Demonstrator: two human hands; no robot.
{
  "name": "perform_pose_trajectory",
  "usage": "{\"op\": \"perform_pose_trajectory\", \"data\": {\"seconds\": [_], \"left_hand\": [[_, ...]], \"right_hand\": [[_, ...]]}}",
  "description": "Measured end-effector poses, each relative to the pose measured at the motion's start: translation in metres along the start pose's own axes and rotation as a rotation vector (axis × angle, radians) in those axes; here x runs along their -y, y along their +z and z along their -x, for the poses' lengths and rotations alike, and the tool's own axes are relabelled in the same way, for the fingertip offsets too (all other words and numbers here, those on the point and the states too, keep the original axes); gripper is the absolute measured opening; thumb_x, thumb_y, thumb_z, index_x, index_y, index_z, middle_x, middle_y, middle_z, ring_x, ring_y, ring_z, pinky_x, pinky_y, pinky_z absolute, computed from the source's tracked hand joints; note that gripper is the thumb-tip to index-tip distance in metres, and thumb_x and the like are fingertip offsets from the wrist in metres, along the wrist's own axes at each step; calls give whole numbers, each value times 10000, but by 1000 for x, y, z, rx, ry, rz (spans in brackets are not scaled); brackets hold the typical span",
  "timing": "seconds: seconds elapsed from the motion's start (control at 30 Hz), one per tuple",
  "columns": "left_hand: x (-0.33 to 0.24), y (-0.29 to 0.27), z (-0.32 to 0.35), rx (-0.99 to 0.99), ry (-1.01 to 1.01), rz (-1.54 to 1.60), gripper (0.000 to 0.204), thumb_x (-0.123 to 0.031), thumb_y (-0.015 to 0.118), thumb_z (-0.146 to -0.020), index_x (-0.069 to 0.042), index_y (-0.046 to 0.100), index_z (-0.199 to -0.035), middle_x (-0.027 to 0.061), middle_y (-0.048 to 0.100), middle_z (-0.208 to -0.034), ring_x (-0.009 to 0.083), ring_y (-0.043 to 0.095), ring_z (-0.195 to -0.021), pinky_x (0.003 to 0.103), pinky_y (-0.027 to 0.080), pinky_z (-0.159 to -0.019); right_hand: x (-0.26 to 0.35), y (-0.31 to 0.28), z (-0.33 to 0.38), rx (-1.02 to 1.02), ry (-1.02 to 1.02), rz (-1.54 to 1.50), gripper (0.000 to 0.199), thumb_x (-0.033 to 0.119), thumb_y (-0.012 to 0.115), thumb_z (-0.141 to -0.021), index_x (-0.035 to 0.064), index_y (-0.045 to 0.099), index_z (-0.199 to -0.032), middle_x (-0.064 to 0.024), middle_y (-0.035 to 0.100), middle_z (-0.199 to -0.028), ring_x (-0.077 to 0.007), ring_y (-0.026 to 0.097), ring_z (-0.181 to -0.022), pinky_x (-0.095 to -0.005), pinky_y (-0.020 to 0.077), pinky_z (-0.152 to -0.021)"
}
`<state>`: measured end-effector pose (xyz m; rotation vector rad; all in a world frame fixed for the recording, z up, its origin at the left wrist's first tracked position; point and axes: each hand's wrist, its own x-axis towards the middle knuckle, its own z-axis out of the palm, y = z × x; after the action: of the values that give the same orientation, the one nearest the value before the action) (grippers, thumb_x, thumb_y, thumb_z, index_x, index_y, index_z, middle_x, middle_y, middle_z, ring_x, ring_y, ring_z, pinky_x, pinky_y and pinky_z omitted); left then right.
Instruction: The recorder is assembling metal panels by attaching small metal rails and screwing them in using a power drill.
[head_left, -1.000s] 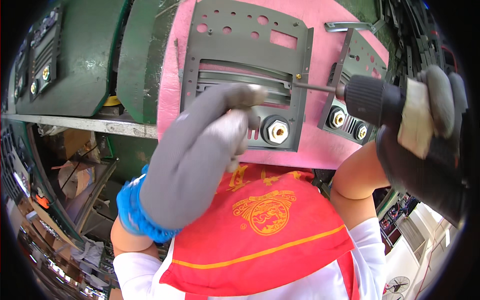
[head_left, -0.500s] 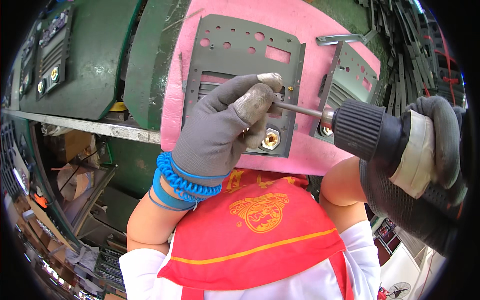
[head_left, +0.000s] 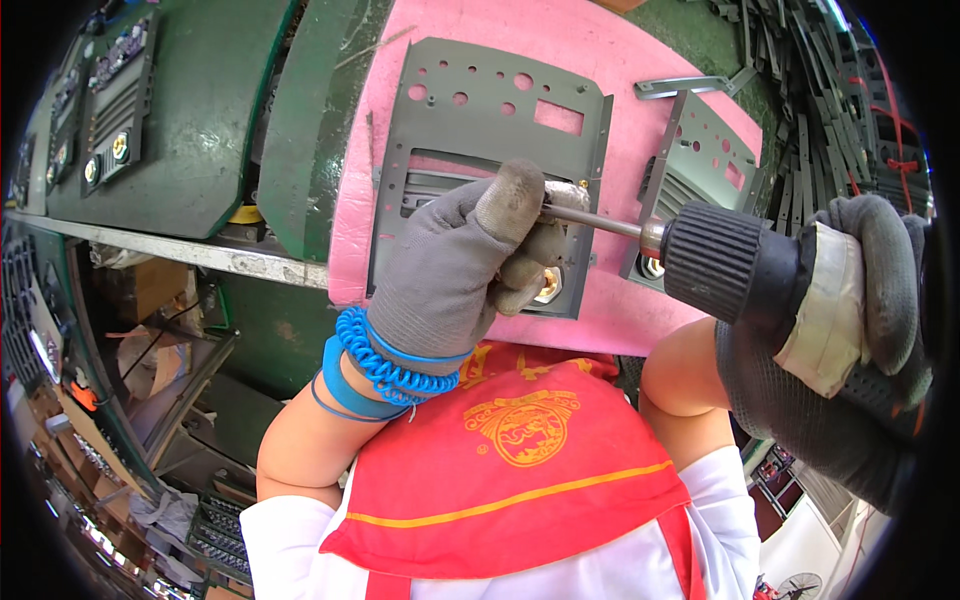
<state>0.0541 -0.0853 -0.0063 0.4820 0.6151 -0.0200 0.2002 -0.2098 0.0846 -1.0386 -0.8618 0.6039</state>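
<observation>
My gloved right hand [head_left: 880,290] is wrapped round a black power screwdriver [head_left: 715,262] at the right. Its long steel bit [head_left: 597,219] points left. At the bit's tip, my gloved left hand [head_left: 455,245] is closed in a pinch, thumb over the fingers. Whatever lies between those fingertips is hidden. Below the left hand lies a grey metal panel [head_left: 480,115] with round holes, slots and a rectangular cutout. A brass fitting [head_left: 549,285] sits near its lower right corner, partly covered by the fingers.
A pink mat [head_left: 350,230] lies under the panel. Right of it is a second grey panel [head_left: 700,150], with a loose metal strip [head_left: 682,87] behind. Dark metal bars [head_left: 815,150] are piled at the far right. More panels [head_left: 115,100] with fittings rest on the green table [head_left: 200,130] at left.
My left hand has shifted slightly right and its thumb and fingers have moved at the bit's tip. The screwdriver stays nearly in place. The panel and mat appear slightly lower in view.
</observation>
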Motion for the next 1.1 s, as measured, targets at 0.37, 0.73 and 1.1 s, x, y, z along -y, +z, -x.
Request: {"op": "perform_pose_trajectory", "data": {"seconds": [0.37, 0.73, 1.1], "left_hand": [[-20, 6, 13, 76, -29, -202, 500, -453, 533, -957, 1, 632, -1145, -12, 576, -735, 44, 451, -562, 203, 336, -490], [4, -39, 49, 28, 880, -2019, 244, -182, 709, -746, -86, 643, -960, 31, 503, -678, 187, 543, -595, 307, 421, -488], [12, -59, 51, 61, 863, -1986, 206, -145, 657, -753, -92, 644, -951, 18, 493, -665, 178, 554, -607, 304, 424, -491]], "right_hand": [[23, -21, 21, 15, 1, -5, 250, 273, 595, -819, 53, 539, -924, -48, 526, -762, -207, 560, -737, -280, 473, -650], [-4, -32, 2, -5, -2, 20, 269, 287, 587, -827, 44, 540, -933, -56, 528, -769, -218, 567, -747, -288, 478, -652], [-21, -23, 3, -4, 41, 43, 288, 302, 579, -836, 36, 541, -941, -63, 531, -776, -230, 575, -757, -296, 483, -654]]}}
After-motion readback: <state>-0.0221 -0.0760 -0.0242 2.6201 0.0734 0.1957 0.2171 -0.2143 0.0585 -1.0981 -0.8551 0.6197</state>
